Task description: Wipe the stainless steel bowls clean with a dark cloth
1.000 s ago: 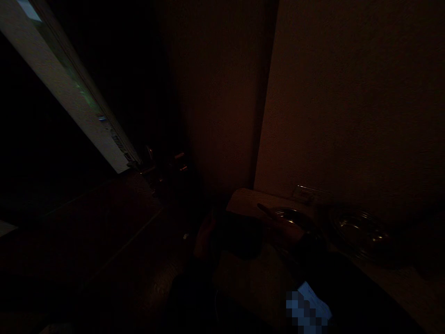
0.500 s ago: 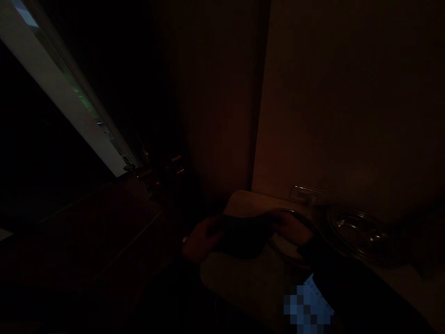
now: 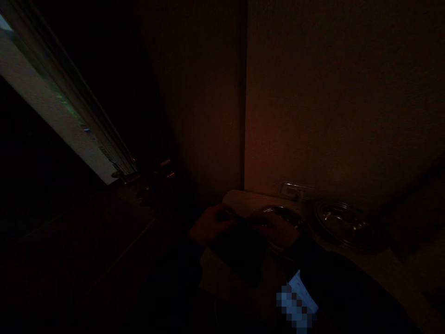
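The picture is very dark. My left hand [image 3: 208, 225] and my right hand [image 3: 280, 228] are close together, each closed on the upper edge of a black cloth [image 3: 241, 255]. The cloth hangs below them in a soft, limp shape; its details are lost in the dark. Under and behind my right hand lies a round dish with a shiny rim [image 3: 278, 208], partly covered by the hand. A pale tabletop [image 3: 239, 198] extends beneath the cloth. Dark sleeves cover both arms.
A shiny round metal dish [image 3: 342, 222] lies right of my right hand. Behind it are a wall plate [image 3: 297, 190] and a wall [image 3: 330, 116]. A lit pale-blue, partly pixelated thing [image 3: 295, 297] is near my right forearm. A bright screen [image 3: 52, 111] stands at the far left.
My hands have come closer together. The cloth, earlier stretched between them, now hangs lower and narrower. The view has shifted slightly to the right.
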### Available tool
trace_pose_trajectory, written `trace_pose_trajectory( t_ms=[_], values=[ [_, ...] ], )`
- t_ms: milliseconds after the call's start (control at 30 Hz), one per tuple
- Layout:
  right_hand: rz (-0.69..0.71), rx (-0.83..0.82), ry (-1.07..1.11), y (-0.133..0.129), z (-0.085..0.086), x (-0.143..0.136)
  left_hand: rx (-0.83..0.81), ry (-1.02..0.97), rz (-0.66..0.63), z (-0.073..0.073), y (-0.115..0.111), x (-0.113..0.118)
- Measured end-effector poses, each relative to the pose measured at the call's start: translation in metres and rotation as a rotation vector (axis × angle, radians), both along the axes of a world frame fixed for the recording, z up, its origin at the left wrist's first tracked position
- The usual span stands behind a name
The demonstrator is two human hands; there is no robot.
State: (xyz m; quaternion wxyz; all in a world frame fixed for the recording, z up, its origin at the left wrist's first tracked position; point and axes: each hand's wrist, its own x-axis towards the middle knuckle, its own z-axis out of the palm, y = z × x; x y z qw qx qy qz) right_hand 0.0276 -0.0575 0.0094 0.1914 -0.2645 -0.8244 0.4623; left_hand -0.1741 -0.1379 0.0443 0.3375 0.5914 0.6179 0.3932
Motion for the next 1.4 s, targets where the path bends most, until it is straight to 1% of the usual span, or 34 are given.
trace_pose_trajectory(
  t_ms=[67,133,200,267,333,400,467,533,633,733,767,800,867,900,1000,1067,1133,1233,1400],
  values=[
    [-0.022,0.003,0.009,-0.002,-0.001,0.001,0.024,-0.051,0.033,-0.001,0.003,0.003],
    [-0.057,0.004,0.017,-0.004,-0.003,0.004,0.043,-0.093,0.034,0.000,0.007,0.010],
    [-0.117,0.014,0.026,-0.005,-0.005,0.008,0.066,-0.119,0.043,0.002,0.011,0.019],
    [-0.201,0.031,0.042,-0.002,-0.007,0.016,0.095,-0.136,0.085,0.004,0.016,0.026],
    [-0.300,0.054,0.065,0.002,-0.008,0.029,0.125,-0.143,0.159,0.003,0.020,0.030],
    [-0.406,0.086,0.090,0.007,-0.009,0.048,0.135,-0.135,0.215,-0.003,0.024,0.033],
    [-0.499,0.119,0.107,0.012,-0.008,0.071,0.109,-0.122,0.199,-0.011,0.027,0.040],
    [-0.579,0.144,0.112,0.016,-0.005,0.097,0.088,-0.122,0.126,-0.019,0.028,0.051],
    [-0.690,0.162,0.106,0.022,-0.002,0.133,0.074,-0.144,0.003,-0.031,0.030,0.075],
    [-0.786,0.151,0.102,0.025,-0.003,0.166,-0.002,-0.107,-0.107,-0.047,0.031,0.100],
    [-0.819,0.137,0.099,0.026,-0.005,0.176,-0.013,-0.061,-0.142,-0.054,0.032,0.107],
    [-0.854,0.120,0.095,0.026,-0.008,0.185,-0.009,0.016,-0.208,-0.062,0.032,0.114],
    [-0.923,0.084,0.085,0.024,-0.016,0.201,0.113,0.181,-0.296,-0.078,0.034,0.125],
    [-0.951,0.070,0.081,0.023,-0.020,0.207,0.126,0.258,-0.381,-0.086,0.035,0.130],
    [-0.992,0.046,0.077,0.018,-0.027,0.222,0.022,0.468,-0.594,-0.104,0.039,0.142],
    [-0.987,0.031,0.083,0.016,-0.028,0.228,-0.057,0.576,-0.684,-0.112,0.043,0.146],
    [-0.975,0.015,0.096,0.014,-0.028,0.233,-0.088,0.632,-0.723,-0.117,0.047,0.148],
    [-0.973,-0.011,0.110,0.015,-0.031,0.237,-0.074,0.648,-0.712,-0.124,0.052,0.147],
    [-1.033,-0.032,0.117,0.021,-0.050,0.242,-0.059,0.587,-0.686,-0.134,0.057,0.139]
  ],
)
